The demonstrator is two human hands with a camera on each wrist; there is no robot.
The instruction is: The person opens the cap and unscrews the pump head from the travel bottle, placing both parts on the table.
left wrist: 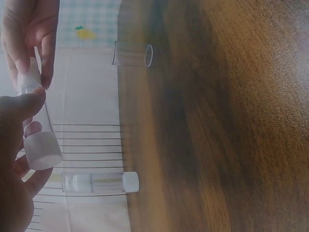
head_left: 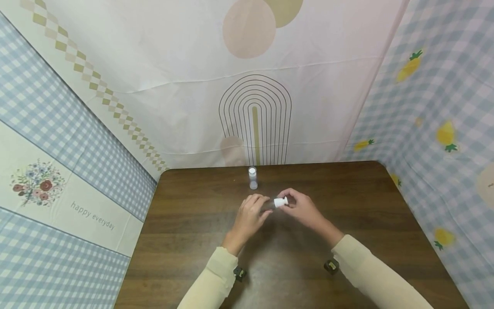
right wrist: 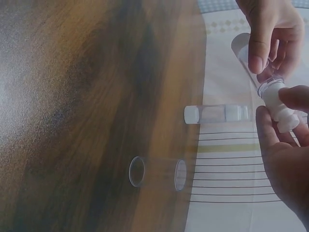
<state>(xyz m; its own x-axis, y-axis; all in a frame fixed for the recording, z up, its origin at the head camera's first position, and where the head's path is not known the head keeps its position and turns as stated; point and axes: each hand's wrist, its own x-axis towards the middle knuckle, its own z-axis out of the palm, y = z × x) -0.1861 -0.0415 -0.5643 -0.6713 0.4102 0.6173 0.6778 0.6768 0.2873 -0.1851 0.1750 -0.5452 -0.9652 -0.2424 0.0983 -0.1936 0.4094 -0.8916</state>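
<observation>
My left hand (head_left: 250, 214) grips the clear body of a small pump bottle (left wrist: 44, 118), thumb on one side and fingers on the other. The white base (left wrist: 43, 151) pokes out past those fingers in the left wrist view. At its other end, my right hand (head_left: 306, 210) pinches the white pump top (right wrist: 277, 104) between thumb and fingers. The bottle is tilted and held above the table. Just beyond my hands stands a second clear bottle (head_left: 252, 178) with a white base, upright.
A clear, hollow cylinder (right wrist: 157, 174) stands on the brown wooden table (head_left: 185, 240), to the right of the second bottle. Behind the table's far edge hangs a patterned cloth (head_left: 185, 116), with checked cloth (head_left: 432, 141) along the right side.
</observation>
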